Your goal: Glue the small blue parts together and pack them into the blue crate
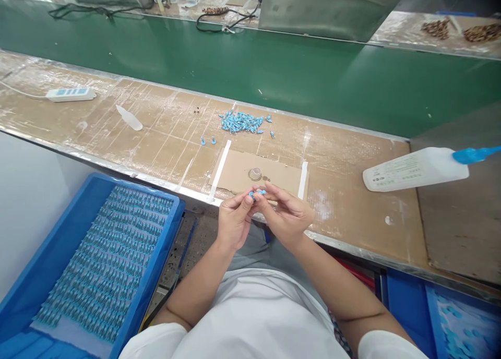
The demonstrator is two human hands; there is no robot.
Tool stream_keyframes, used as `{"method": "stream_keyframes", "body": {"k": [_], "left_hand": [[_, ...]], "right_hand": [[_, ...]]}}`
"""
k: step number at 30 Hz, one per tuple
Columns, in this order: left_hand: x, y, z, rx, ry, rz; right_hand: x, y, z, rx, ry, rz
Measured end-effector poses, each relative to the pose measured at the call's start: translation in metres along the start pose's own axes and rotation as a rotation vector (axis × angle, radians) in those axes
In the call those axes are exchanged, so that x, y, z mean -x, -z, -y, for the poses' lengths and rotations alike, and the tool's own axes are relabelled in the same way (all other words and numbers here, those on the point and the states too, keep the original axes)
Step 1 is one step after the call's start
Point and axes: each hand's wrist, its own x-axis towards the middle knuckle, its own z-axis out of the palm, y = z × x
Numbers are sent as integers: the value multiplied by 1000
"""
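Head view, and we start at the far left: a blue tray (58,234) sits low beside the person's knee, packed with neat rows of blue parts (105,265) lying side by side. Up on the brown workbench (352,155) above it, a white power strip (70,93) lies near the green conveyor belt (274,72), and a small clear bottle (129,118) lies on its side just to the right, well apart from the hands.

Moving along, two loose blue pieces (208,140) stand by themselves on the bench, and behind them is a scattered pile of blue pieces (240,122), close to the belt's edge. In front of that pile is a cardboard sheet (274,176), held by a white tape strip (219,169) on its left side and another on its right. A little clear cap (254,174) rests on the cardboard.

Now the action, dead centre! The left hand (233,223) and the right hand (287,215) meet at the bench's near edge, fingertips touching. Both are pinched onto a small blue piece (257,192), thumb and forefinger closed tight from either side. It sits between the fingertips, just in front of the cardboard and below the clear cap. How many bits are in that pinch is too small to tell.

Further right, a white squeeze bottle (415,168) lies on its side on the bench, blue nozzle pointing right, well away from the hands. Down at the bottom right corner, a blue bin (407,301) peeks out under the bench.
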Motion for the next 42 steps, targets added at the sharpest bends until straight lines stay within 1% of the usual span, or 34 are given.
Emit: {"method": "stream_keyframes", "body": {"k": [3, 9, 16, 20, 25, 28, 31, 33, 38, 42], "left_hand": [[2, -3, 1, 31, 9, 7], [5, -6, 2, 6, -23, 47], [9, -10, 2, 5, -24, 11], [11, -10, 2, -36, -27, 19], [12, -10, 1, -57, -22, 39], [11, -9, 1, -82, -62, 67], [11, -6, 2, -114, -119, 54], [11, -4, 2, -125, -134, 44], [10, 1, 2, -135, -173, 70], [9, 4, 4, -139, -227, 76]], "right_hand": [[1, 2, 0, 27, 6, -3], [-6, 7, 7, 67, 95, 7], [-11, 14, 11, -62, 13, 71], [-17, 19, 13, -139, -33, 131], [-24, 22, 15, -165, -59, 148], [-25, 23, 15, -233, -111, 178], [-24, 23, 14, -255, -137, 201], [-23, 23, 12, -264, -145, 200], [-21, 20, 9, -308, -104, 223], [-17, 14, 6, -272, -67, 181]]}}
